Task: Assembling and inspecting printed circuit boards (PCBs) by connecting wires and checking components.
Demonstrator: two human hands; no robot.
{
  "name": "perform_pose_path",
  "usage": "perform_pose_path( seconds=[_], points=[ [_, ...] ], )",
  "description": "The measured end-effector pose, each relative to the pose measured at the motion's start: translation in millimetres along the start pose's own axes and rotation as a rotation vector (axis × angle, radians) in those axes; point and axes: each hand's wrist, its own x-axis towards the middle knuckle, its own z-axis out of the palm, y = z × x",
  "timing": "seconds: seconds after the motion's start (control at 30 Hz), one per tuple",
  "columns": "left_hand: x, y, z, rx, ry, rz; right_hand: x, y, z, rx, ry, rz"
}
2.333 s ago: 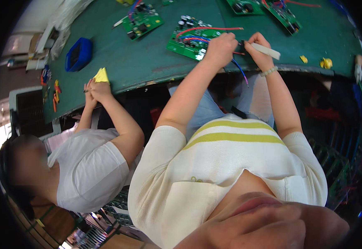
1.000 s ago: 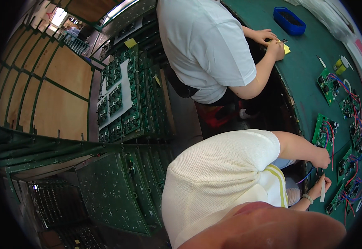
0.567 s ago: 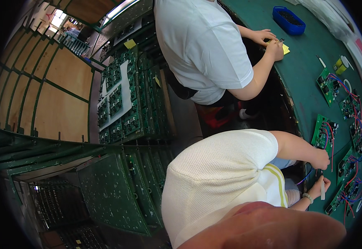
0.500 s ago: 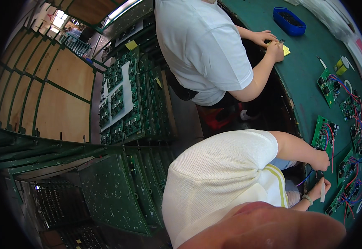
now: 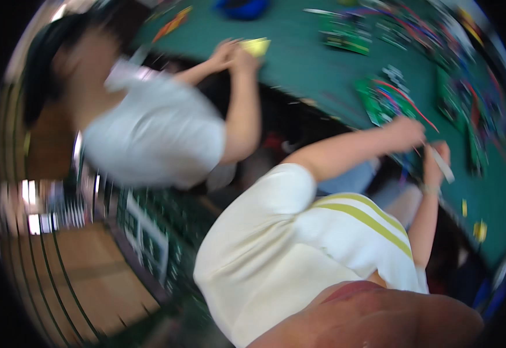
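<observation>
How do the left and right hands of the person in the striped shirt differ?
The left hand rests at the edge of a green circuit board, while the right hand sits just beside it, nearer the person. The right hand grips a white stick-like tool. Blur hides whether the left hand holds anything. Both hands reach over the green table.

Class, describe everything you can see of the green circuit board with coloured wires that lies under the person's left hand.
The green circuit board with coloured wires lies flat on the green table, near its front edge. It looks like a thin, stiff, roughly rectangular panel, with red, blue and dark wires looping over its top and trailing toward the person. The left hand rests on its near edge, among the wires. The right hand, beside it, holds a slim white tool. Motion blur hides the small parts.
</observation>
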Motion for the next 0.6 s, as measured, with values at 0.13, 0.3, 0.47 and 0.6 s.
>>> perform_pose_path(
  seconds=[0.13, 0.3, 0.47, 0.6],
  points=[
    [1.6, -10.5, -7.6, 0.076, 0.147, 0.111, 0.7, 3.9, 3.0, 0.236, 0.033, 0.062],
    [12.8, 2.8, -11.8, 0.163, 0.184, 0.123, -9.1, -1.0, -18.5, 0.467, 0.103, 0.237],
    [9.6, 7.7, -6.8, 0.155, 0.136, 0.105, -20.2, 3.9, -13.7, 0.401, 0.054, 0.124],
    [5.7, 11.4, -7.9, 0.199, 0.11, 0.069, -21.2, -4.2, -13.7, 0.21, 0.029, 0.091]
  ],
)
